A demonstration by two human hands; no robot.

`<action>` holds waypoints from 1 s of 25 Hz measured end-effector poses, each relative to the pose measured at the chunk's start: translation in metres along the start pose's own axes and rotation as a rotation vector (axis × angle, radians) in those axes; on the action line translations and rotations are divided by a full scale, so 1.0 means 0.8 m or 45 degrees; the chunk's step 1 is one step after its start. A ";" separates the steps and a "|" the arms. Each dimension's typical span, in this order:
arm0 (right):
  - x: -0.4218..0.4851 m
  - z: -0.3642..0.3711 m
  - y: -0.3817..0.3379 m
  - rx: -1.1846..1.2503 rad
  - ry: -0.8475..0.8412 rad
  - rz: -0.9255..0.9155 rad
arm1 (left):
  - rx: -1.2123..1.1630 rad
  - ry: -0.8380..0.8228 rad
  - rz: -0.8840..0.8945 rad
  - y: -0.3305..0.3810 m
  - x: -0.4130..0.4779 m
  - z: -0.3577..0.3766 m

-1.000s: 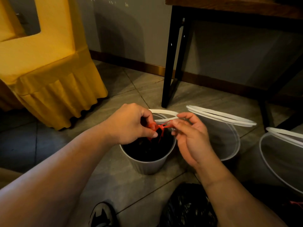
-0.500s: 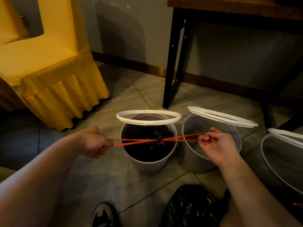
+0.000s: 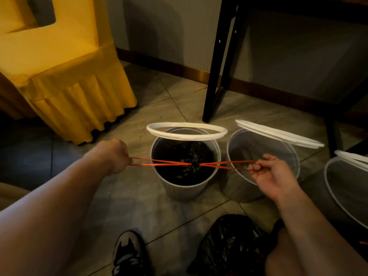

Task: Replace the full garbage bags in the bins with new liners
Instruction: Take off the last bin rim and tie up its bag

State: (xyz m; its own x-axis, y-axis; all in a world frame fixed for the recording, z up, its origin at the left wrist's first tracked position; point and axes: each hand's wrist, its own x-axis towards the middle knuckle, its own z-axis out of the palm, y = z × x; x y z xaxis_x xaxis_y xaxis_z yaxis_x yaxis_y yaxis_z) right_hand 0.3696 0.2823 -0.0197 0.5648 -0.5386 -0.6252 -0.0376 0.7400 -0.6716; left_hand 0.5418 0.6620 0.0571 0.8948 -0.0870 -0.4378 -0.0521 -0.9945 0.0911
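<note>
Over the bin mouth, I see the red drawstrings run taut and nearly level, crossing at a knot on the black bag, which sits inside the bin.

1. Left hand: fingers curled round the left string ends, held out past the bin's left side.
2. Right hand: finger and thumb pinch the right ends, held over the neighbouring bin.
3. Ring: raised above the rim, probably to free the bag's edge for lifting out.

I judge that the opposed, level pull is there to cinch the knot and close the neck.

Change: one second ago both hands met over the bin mouth, working the strings. Half a second ago they had drawn apart. That spread is unchanged now.
</note>
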 end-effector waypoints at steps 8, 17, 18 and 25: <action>-0.063 0.030 0.097 -0.803 -0.067 0.215 | -0.161 -0.478 0.584 0.093 -0.023 0.038; -0.069 0.033 0.142 -0.602 -0.076 0.187 | -0.006 -0.024 0.856 0.138 -0.024 0.070; -0.066 0.033 0.152 -0.661 -0.046 0.217 | -0.033 -0.065 0.853 0.135 -0.023 0.065; -0.032 0.073 0.195 -0.494 -0.151 0.344 | 0.028 -0.252 0.891 0.135 -0.023 0.012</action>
State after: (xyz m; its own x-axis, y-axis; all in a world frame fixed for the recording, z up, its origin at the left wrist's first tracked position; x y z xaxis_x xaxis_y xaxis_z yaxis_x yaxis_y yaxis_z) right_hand 0.3978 0.4349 -0.0851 0.5818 -0.2819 -0.7630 -0.4876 0.6300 -0.6045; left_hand 0.5151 0.5555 0.0665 0.5518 -0.7098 -0.4379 -0.5936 -0.7031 0.3917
